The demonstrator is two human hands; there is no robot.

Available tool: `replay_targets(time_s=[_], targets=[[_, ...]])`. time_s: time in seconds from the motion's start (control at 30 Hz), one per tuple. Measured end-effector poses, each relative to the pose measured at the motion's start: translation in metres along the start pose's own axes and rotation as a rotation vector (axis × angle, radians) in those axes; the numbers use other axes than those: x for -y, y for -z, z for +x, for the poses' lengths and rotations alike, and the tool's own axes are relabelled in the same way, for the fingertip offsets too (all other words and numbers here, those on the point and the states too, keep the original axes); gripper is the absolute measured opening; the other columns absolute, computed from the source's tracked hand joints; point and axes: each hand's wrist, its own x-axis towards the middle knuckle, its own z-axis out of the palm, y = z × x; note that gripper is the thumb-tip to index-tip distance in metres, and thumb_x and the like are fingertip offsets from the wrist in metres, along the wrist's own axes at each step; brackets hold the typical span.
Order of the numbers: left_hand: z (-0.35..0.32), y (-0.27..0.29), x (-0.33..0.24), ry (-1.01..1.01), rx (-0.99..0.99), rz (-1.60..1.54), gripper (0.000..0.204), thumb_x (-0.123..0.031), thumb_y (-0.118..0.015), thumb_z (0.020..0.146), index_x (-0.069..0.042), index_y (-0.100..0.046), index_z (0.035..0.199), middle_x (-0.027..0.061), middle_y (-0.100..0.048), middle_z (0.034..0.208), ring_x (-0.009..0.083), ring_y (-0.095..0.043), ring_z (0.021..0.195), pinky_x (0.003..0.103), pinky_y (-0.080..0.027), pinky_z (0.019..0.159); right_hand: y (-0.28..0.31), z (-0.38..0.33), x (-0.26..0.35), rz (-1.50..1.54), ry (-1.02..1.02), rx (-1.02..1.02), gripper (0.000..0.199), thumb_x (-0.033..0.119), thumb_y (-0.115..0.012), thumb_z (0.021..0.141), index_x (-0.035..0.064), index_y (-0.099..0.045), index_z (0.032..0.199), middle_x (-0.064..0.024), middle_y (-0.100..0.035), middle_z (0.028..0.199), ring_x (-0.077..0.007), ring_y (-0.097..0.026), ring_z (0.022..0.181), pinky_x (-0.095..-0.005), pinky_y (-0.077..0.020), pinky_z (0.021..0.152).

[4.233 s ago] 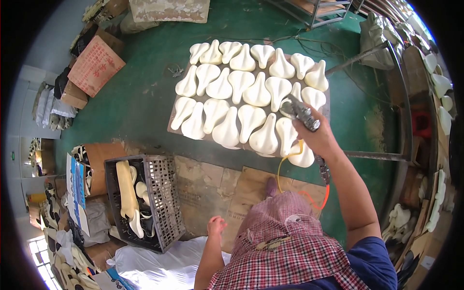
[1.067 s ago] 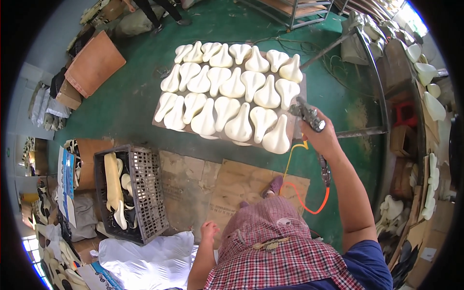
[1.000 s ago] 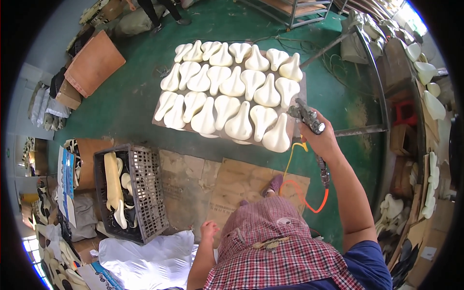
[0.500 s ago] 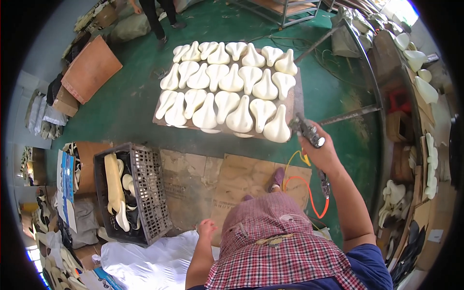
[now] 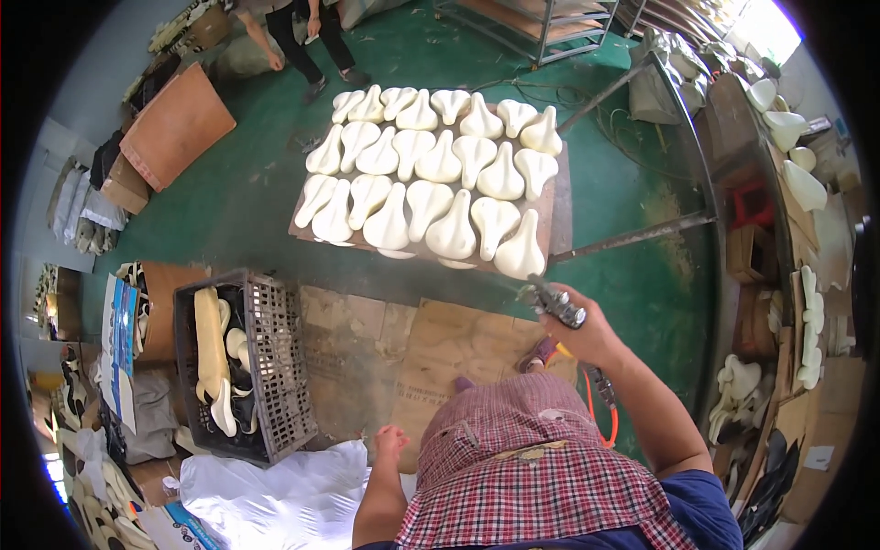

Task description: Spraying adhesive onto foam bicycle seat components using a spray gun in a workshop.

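Note:
My right hand [image 5: 587,328] is wrapped round a metal spray gun [image 5: 555,304], with an orange hose [image 5: 613,426] hanging below it. The gun's nozzle end points left, just below the near right corner of a board [image 5: 561,183]. On that board lie several cream bicycle saddle pads [image 5: 520,247] in three rows, and a faint mist shows near the nozzle. Low beside my checked apron [image 5: 532,477], my left hand [image 5: 390,444] hangs with loosely bent fingers and nothing visible in it.
At left stands a black plastic crate [image 5: 282,367] of saddle parts. A white sack [image 5: 275,495] lies near my left arm, cardboard [image 5: 357,367] underfoot. A metal frame [image 5: 632,236] stands right of the board. Another person [image 5: 312,50] is at the far left, beyond the board.
My right hand and the spray gun have moved left and nearer, along the board's near edge. Mist now shows by the nozzle. More of the other person has come into view.

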Motion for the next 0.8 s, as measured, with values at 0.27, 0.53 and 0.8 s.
replay_targets(time_s=[0.27,0.53,0.8], targets=[[-0.023,-0.069,-0.025,-0.053,-0.039,-0.041,0.029,-0.017,-0.055,0.085,-0.008,-0.055,0.113,0.0085,-0.062,0.089,0.0250,-0.064,0.066,0.037,-0.050,0.057,0.089,0.068,-0.008,0.031,0.029,-0.274,0.042,0.012,-0.066,0.084,0.0054,-0.055,0.124,-0.0026,-0.062,0.078,-0.0084,-0.056,0.066,-0.0264,-0.0479,0.060],[-0.070,-0.185,-0.027,0.020,-0.082,-0.030,0.022,-0.016,-0.057,0.087,-0.006,-0.059,0.106,0.0081,-0.065,0.088,0.0199,-0.064,0.061,0.031,-0.048,0.056,0.184,0.115,-0.032,-0.105,0.137,-0.183,0.044,0.012,-0.065,0.083,0.0057,-0.054,0.125,-0.0076,-0.062,0.079,-0.0148,-0.059,0.069,-0.0297,-0.0494,0.066],[-0.078,-0.240,-0.057,-0.087,0.074,0.110,0.022,-0.020,-0.058,0.088,-0.007,-0.056,0.106,0.0077,-0.064,0.091,0.0205,-0.065,0.066,0.033,-0.049,0.058,0.220,0.131,-0.036,-0.068,0.065,-0.177,0.044,0.018,-0.066,0.083,0.0087,-0.055,0.124,-0.0167,-0.067,0.092,-0.0251,-0.066,0.083,-0.0353,-0.0506,0.077]])
